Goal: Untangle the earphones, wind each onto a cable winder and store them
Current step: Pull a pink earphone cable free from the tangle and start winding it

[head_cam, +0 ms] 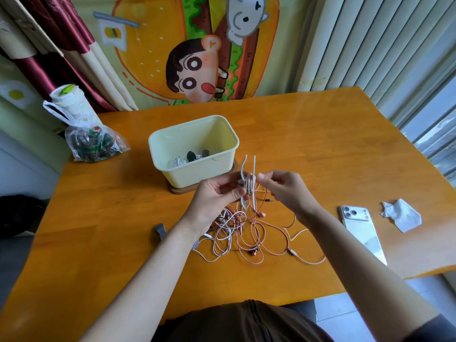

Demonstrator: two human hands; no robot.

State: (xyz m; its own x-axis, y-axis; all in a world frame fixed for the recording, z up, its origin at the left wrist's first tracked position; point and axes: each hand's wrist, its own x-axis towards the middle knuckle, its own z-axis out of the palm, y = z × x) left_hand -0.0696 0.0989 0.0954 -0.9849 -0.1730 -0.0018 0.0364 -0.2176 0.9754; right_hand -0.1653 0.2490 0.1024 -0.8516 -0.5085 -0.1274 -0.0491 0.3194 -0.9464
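The left hand (217,196) and the right hand (283,188) are close together. Both pinch a white cable winder (248,186), held up between them. Right under the hands, the tangled earphones (244,233) lie in a messy pile on the bench (320,144). Just behind the hands sits a pale yellow box (158,144) with small things inside. A grey winder (160,229) lies beside the left arm. A phone (360,230) and a crumpled tissue (402,215) lie past the right hand. A plastic bag (93,144) sits far past the left hand.

hands (217,193) (286,188) on winder (248,187) — earphones (237,233) below
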